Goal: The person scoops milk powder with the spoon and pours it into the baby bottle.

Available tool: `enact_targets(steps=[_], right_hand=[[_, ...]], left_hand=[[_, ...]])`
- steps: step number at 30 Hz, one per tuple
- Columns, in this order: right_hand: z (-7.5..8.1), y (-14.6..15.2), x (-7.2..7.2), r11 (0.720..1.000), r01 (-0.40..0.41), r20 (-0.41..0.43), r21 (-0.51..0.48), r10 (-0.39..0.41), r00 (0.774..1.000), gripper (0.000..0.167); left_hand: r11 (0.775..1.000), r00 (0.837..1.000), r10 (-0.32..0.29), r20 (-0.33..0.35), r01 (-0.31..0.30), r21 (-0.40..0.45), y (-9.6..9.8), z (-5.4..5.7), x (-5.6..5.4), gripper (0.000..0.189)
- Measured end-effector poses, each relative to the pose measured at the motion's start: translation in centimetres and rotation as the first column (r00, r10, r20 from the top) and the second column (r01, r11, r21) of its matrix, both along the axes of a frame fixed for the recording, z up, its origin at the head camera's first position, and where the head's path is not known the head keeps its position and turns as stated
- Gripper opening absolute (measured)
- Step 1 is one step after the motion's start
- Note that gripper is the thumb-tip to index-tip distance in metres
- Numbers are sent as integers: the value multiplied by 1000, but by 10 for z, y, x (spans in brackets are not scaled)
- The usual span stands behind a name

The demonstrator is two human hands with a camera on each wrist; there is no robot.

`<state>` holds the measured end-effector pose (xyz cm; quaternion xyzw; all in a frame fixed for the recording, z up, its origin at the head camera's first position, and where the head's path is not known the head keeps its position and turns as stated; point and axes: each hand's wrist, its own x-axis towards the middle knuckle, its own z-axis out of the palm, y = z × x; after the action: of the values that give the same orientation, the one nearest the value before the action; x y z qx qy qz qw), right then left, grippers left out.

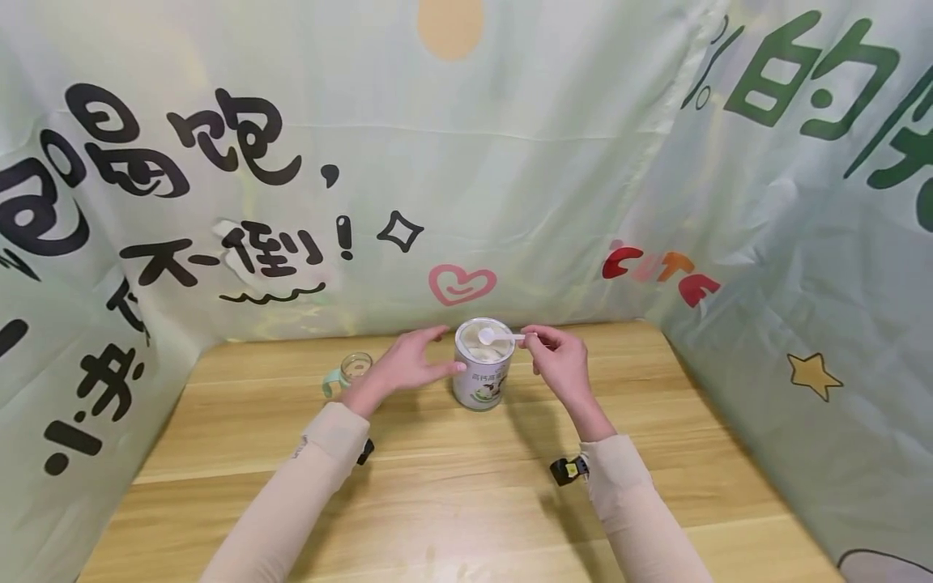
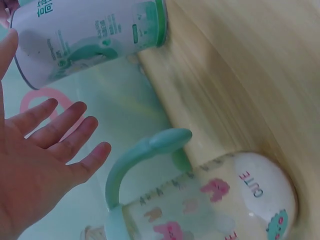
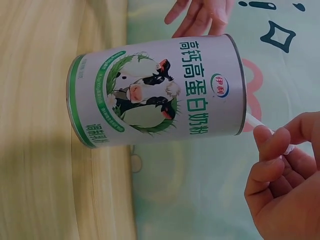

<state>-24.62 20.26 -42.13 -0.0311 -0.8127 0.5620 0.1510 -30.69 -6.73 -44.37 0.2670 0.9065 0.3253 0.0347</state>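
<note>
A white milk powder can (image 1: 479, 390) with a cow picture and a green base band stands upright on the wooden table, its top uncovered and pale powder inside. My right hand (image 1: 564, 360) pinches the handle of a white scoop (image 1: 487, 335), whose bowl is over the can's mouth. In the right wrist view, the can (image 3: 150, 92) hides most of the scoop. My left hand (image 1: 403, 362) is on the can's left side, fingers spread, with the thumb tip right at its wall. Left of that hand stands a clear baby cup (image 1: 357, 364) with a mint-green handle.
In the left wrist view the cup (image 2: 210, 200) shows pink and green cartoon prints. Fabric backdrops (image 1: 379, 170) with printed lettering rise along the table's back and both sides. Much bare wooden tabletop (image 1: 452, 494) lies in front of the can.
</note>
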Motion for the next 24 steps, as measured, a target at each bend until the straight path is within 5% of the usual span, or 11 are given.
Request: enact_targets(steps=[13,24], right_hand=[[6,-10,-4,992,-69,31,106,66,997,25],[12,-19,-11,957,-188,24,221,188,982,36]], left_hand=[[1000,1000,-19,-24,18,-6,14,-4,0,101],[1000,1000,5,-21,-6,-25,16,-3,4,101]])
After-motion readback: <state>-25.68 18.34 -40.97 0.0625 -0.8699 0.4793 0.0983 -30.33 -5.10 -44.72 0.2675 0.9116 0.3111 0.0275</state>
